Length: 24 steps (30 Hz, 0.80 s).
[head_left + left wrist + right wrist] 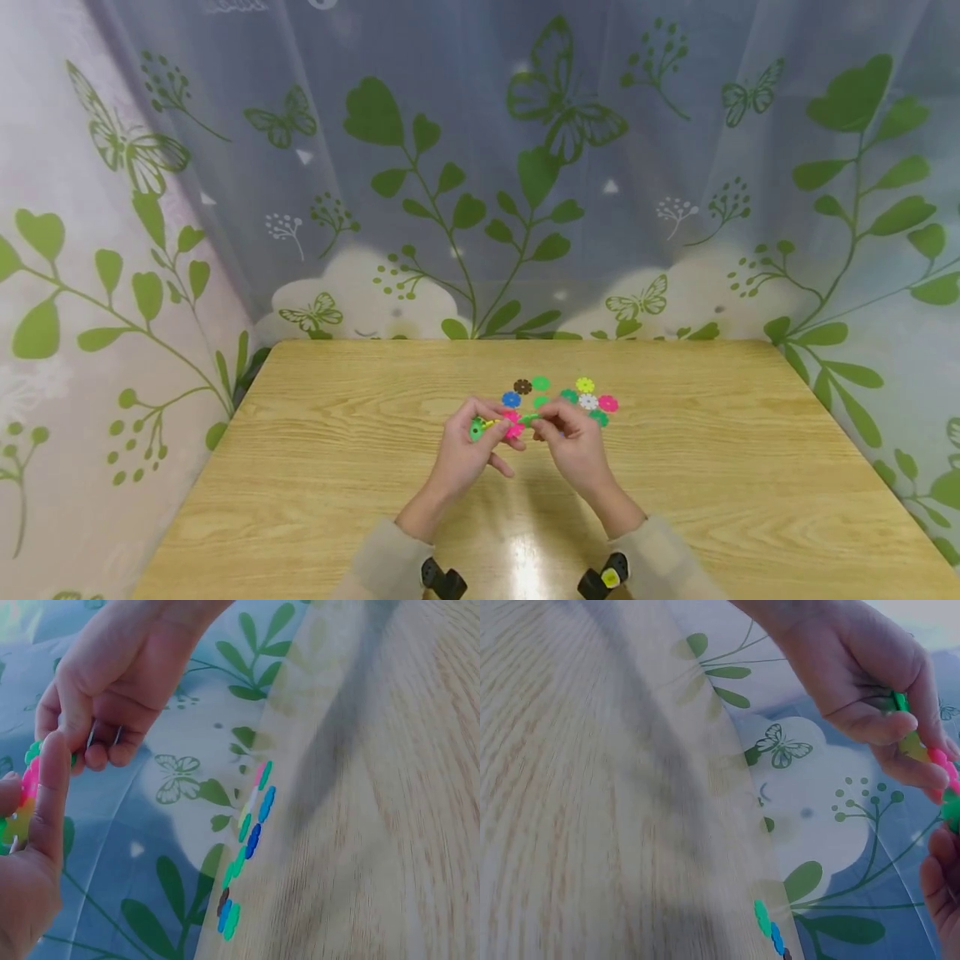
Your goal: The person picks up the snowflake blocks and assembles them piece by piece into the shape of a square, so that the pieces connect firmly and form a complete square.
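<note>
Over the table, my left hand (463,454) pinches a short chain of notched plastic flower discs between thumb and fingers. The chain has a green disc (476,430), a yellow disc (913,745) and a pink disc (513,427), slotted together at angles. Facing it, my right hand (581,448) holds another green disc (529,419) by thumb and fingertips, right at the pink disc's edge. Fingers partly cover the yellow disc. In the left wrist view the right hand (120,690) bends over the green disc, with the pink one just below.
Several loose discs lie flat on the wooden table (337,467) beyond the hands, among them a brown disc (522,387), a blue disc (512,400), a white disc (588,402) and a second pink disc (608,403). A leaf-patterned curtain (480,192) hangs behind the table's far edge.
</note>
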Tool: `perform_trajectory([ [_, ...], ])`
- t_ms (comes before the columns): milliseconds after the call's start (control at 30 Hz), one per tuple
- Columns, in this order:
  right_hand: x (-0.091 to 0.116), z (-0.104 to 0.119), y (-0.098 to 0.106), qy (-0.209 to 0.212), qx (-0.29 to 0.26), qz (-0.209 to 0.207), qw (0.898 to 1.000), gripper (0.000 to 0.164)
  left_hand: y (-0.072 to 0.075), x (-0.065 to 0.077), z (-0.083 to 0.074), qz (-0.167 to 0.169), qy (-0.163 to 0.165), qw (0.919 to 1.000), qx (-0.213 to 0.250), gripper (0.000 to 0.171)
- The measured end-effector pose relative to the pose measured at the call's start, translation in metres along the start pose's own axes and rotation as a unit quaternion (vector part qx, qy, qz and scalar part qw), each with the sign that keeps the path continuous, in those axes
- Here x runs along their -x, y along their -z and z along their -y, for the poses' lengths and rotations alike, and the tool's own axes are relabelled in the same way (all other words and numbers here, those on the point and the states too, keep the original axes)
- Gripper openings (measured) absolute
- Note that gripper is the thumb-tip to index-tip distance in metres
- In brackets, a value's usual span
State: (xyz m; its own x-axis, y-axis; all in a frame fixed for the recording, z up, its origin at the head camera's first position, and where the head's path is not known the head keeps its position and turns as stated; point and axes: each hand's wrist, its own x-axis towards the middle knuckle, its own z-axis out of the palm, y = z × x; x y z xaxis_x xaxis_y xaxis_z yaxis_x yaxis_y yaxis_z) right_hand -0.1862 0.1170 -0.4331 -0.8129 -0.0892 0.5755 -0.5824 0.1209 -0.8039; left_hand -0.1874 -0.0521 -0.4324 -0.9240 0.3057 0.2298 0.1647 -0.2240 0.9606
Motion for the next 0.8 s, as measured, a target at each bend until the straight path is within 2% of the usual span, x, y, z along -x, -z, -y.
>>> perform_trajectory([
  [267, 0.003, -0.004, -0.003, -0.021, 0.007, -0.007, 1.0, 0.009, -0.001, 0.0, -0.001, 0.003, -0.003, 0.9997, -0.023, 0.011],
  [400, 0.002, -0.004, -0.001, -0.042, -0.017, -0.001, 0.999, 0.006, 0.0, -0.001, -0.005, 0.011, -0.007, 0.9993, -0.034, 0.013],
  [567, 0.001, -0.004, 0.001, -0.048, -0.038, 0.001, 0.998, 0.005, 0.001, 0.001, -0.006, 0.01, -0.015, 0.9987, -0.048, 0.013],
  [633, 0.002, -0.003, 0.002, -0.049, -0.042, -0.001, 0.998, 0.007, 0.002, 0.002, -0.005, 0.01, -0.022, 0.998, -0.059, 0.013],
  [800, 0.003, -0.004, 0.004, -0.054, -0.048, -0.008, 0.997, 0.009, 0.009, -0.002, 0.009, 0.012, -0.039, 0.996, -0.08, 0.016],
])
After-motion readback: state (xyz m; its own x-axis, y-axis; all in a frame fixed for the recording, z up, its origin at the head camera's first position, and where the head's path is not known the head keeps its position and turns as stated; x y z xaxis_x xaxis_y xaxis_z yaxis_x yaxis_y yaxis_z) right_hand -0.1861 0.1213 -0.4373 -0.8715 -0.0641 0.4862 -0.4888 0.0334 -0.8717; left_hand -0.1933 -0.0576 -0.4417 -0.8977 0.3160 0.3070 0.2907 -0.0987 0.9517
